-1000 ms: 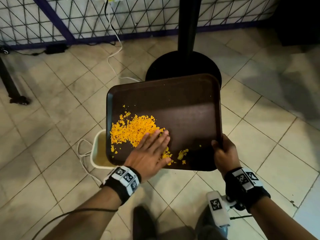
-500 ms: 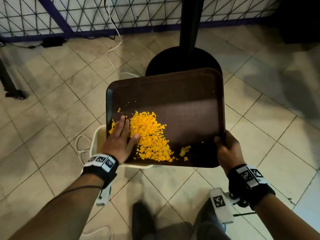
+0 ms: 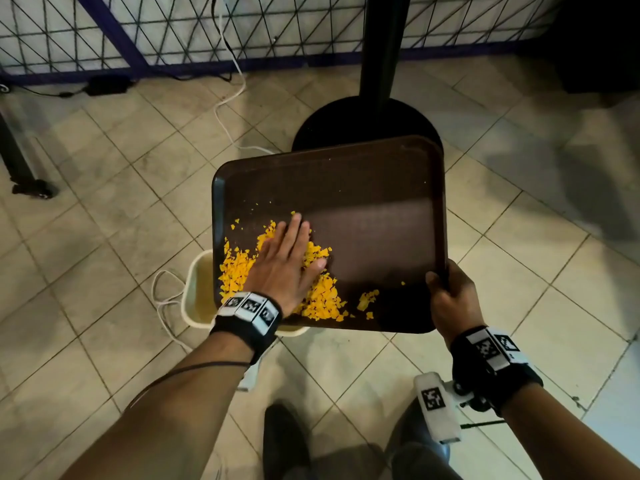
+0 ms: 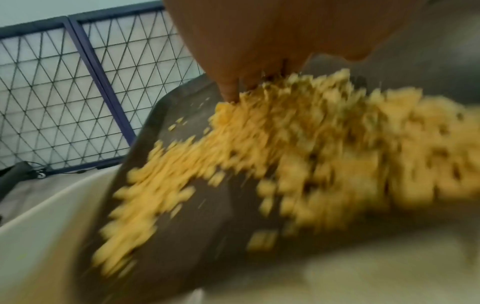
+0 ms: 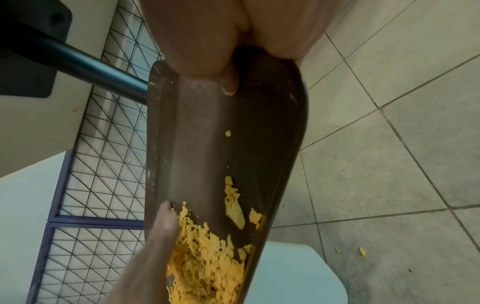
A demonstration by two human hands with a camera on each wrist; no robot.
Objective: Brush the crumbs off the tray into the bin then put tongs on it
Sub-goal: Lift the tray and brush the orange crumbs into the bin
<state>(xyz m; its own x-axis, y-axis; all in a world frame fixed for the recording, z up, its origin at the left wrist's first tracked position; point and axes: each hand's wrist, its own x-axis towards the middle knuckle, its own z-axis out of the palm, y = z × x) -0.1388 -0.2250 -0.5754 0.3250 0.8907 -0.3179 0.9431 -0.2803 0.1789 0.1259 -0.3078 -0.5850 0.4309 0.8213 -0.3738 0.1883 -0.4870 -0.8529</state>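
A dark brown tray is held over the floor, its near left corner above a cream bin. Yellow crumbs are heaped on the tray's near left part, with a small clump further right. My left hand lies flat on the crumbs with straight fingers. My right hand grips the tray's near right corner, thumb on top. In the left wrist view the crumbs are blurred beside the bin's rim. In the right wrist view the tray runs away towards the crumbs. No tongs are in view.
A black pole on a round base stands just beyond the tray. A wire mesh fence runs along the back with white and black cables on the tiled floor. A few crumbs lie on the tiles. My dark shoe is below.
My left hand swept left to the tray's edge, then came back right and forward onto the middle of the crumb heap. The tray tilted and shifted slightly; my right hand kept its grip.
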